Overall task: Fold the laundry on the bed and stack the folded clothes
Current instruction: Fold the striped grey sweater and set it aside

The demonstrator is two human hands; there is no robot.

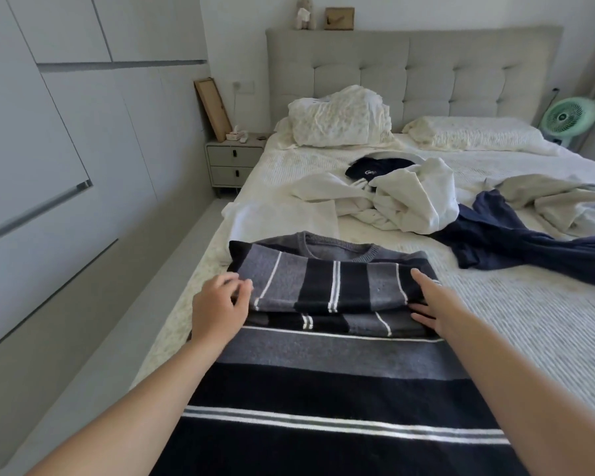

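A grey, black and white striped sweater (330,359) lies lengthwise on the bed (529,321), its sleeves folded across the chest near the collar. My left hand (220,307) is at the left edge of the folded sleeves, fingers loosely curled against the knit. My right hand (433,310) lies with straight fingers against the right edge of the folded part. Beyond the sweater lie a flat white garment (282,219), a crumpled white pile (413,201) with a navy piece (375,168) in it, a navy garment (516,242) and a beige one (550,201).
Pillows (337,121) and a grey padded headboard (426,73) stand at the far end. A nightstand (232,163) sits left of the bed, beside a wall of grey wardrobe doors (49,166). A green fan (569,118) stands at the far right.
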